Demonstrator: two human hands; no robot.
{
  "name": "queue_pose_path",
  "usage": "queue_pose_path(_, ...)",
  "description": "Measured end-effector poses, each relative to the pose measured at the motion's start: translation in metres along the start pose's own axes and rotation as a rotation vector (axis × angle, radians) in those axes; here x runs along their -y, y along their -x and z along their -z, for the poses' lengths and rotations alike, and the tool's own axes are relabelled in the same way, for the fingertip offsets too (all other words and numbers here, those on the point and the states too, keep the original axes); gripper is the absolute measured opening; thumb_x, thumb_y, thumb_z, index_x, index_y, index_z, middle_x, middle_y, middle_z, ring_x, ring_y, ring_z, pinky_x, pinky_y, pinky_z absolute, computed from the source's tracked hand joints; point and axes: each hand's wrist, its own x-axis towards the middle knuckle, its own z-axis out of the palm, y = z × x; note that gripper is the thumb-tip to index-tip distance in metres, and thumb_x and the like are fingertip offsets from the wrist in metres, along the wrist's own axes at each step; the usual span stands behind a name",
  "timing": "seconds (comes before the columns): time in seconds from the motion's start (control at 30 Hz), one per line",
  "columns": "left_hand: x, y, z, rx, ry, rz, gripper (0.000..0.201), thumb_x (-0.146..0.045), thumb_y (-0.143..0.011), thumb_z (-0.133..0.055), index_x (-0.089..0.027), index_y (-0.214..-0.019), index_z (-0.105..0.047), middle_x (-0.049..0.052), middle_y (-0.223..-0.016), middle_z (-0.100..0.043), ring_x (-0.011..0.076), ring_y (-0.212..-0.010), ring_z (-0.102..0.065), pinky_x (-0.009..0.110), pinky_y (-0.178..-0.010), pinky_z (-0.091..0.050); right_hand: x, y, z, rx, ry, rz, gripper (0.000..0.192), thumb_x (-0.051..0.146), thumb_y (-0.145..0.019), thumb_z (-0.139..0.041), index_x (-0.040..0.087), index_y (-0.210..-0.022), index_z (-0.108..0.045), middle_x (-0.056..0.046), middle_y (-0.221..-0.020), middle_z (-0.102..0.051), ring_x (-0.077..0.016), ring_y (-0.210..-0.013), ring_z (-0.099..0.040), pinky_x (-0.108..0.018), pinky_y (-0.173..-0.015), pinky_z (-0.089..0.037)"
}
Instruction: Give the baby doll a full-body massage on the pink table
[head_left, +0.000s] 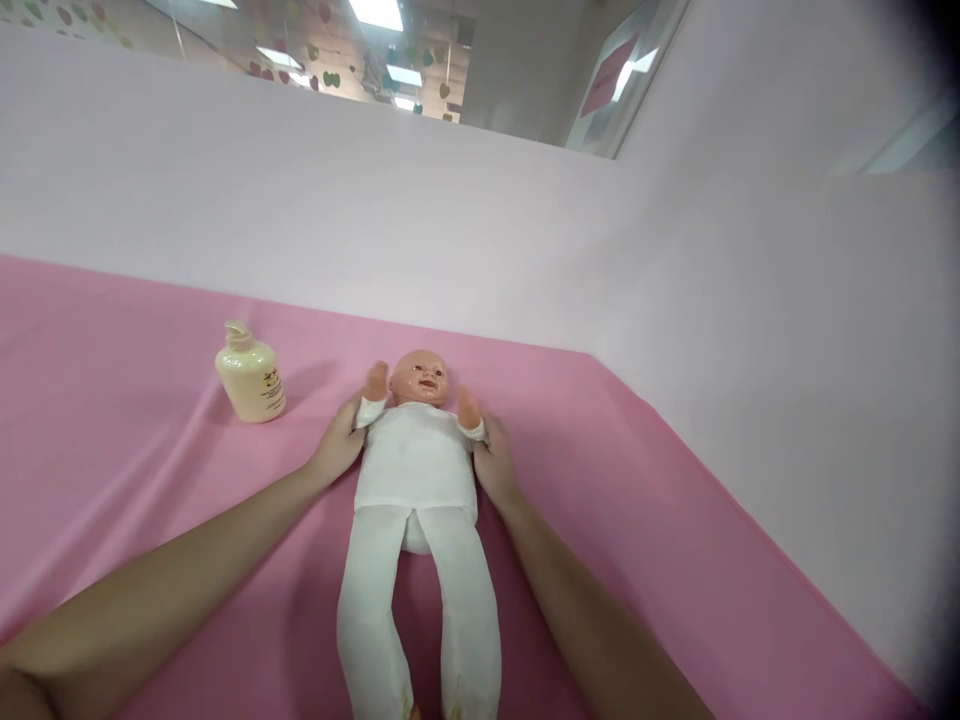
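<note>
A baby doll (416,460) in a white top and white trousers lies on its back, its head away from me and its forearms raised. Against its side at the left of the view, my left hand (341,437) grips it close to the sleeve. My right hand (495,462) holds the opposite side, below the other raised arm. The doll's arms and body hide most of my fingers on both sides. Both hands look closed around the doll's sides.
Pink cloth (600,480) covers the surface, with folds at the left. A cream pump bottle (253,385) stands left of the doll. A white wall (375,220) rises behind and to the right, with a window (517,70) above.
</note>
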Motion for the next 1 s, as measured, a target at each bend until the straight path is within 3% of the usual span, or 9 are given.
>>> queue_pose_path(0.17, -0.0011, 0.0009, 0.0001, 0.109, -0.216, -0.150, 0.071, 0.001, -0.065, -0.039, -0.024, -0.126, -0.064, 0.006, -0.124, -0.065, 0.0244, -0.122, -0.054, 0.049, -0.113, -0.036, -0.0028, -0.0007, -0.0021, 0.065, 0.053, 0.080, 0.058, 0.008, -0.068, -0.039, 0.027, -0.112, -0.072, -0.005, -0.124, -0.063, -0.0201, -0.120, -0.057, -0.043, -0.113, -0.040)
queue_pose_path(0.63, -0.0048, 0.0004, 0.0000, 0.107, -0.192, -0.133, 0.071, 0.000, -0.064, -0.039, -0.023, -0.126, -0.064, 0.007, -0.125, -0.065, 0.0244, -0.121, -0.055, 0.048, -0.112, -0.039, -0.0004, -0.0012, -0.0013, 0.064, 0.057, 0.084, 0.057, 0.009, -0.067, -0.039, 0.025, -0.111, -0.071, -0.005, -0.117, -0.066, -0.0204, -0.114, -0.059, -0.043, -0.108, -0.044)
queue_pose_path(0.73, -0.0067, 0.0011, -0.0012, 0.078, -0.105, -0.092, 0.067, -0.001, -0.068, -0.041, -0.023, -0.129, -0.058, 0.006, -0.130, -0.062, 0.0243, -0.123, -0.054, 0.048, -0.112, -0.038, -0.0008, -0.0001, -0.0025, 0.038, 0.017, 0.030, 0.053, 0.012, -0.071, -0.043, 0.024, -0.116, -0.065, -0.006, -0.120, -0.066, -0.0223, -0.115, -0.059, -0.044, -0.106, -0.045)
queue_pose_path(0.83, -0.0061, 0.0024, -0.0027, -0.002, 0.027, 0.013, 0.052, -0.010, -0.077, -0.049, -0.022, -0.128, -0.051, 0.007, -0.122, -0.063, 0.0238, -0.115, -0.058, 0.045, -0.104, -0.046, -0.0007, 0.0001, -0.0020, -0.054, -0.030, -0.111, 0.045, 0.022, -0.077, -0.051, 0.021, -0.121, -0.059, -0.010, -0.119, -0.066, -0.0255, -0.110, -0.060, -0.048, -0.101, -0.048)
queue_pose_path(0.93, -0.0039, 0.0018, -0.0020, -0.141, 0.137, 0.126, 0.042, -0.023, -0.082, -0.061, -0.023, -0.120, -0.044, 0.005, -0.107, -0.060, 0.0215, -0.101, -0.060, 0.040, -0.091, -0.052, 0.0010, -0.0015, 0.0021, -0.189, -0.086, -0.165, 0.064, 0.032, -0.079, -0.060, 0.021, -0.138, -0.042, -0.015, -0.134, -0.057, -0.0286, -0.122, -0.056, -0.049, -0.104, -0.046)
queue_pose_path(1.0, -0.0017, -0.0001, -0.0001, -0.239, 0.207, 0.191, 0.043, -0.029, -0.082, -0.065, -0.026, -0.116, -0.039, 0.004, -0.106, -0.056, 0.0211, -0.100, -0.059, 0.038, -0.088, -0.053, 0.0022, -0.0031, 0.0059, -0.277, -0.117, -0.174, 0.084, 0.037, -0.079, -0.063, 0.022, -0.150, -0.021, -0.016, -0.155, -0.036, -0.0284, -0.140, -0.041, -0.047, -0.112, -0.041)
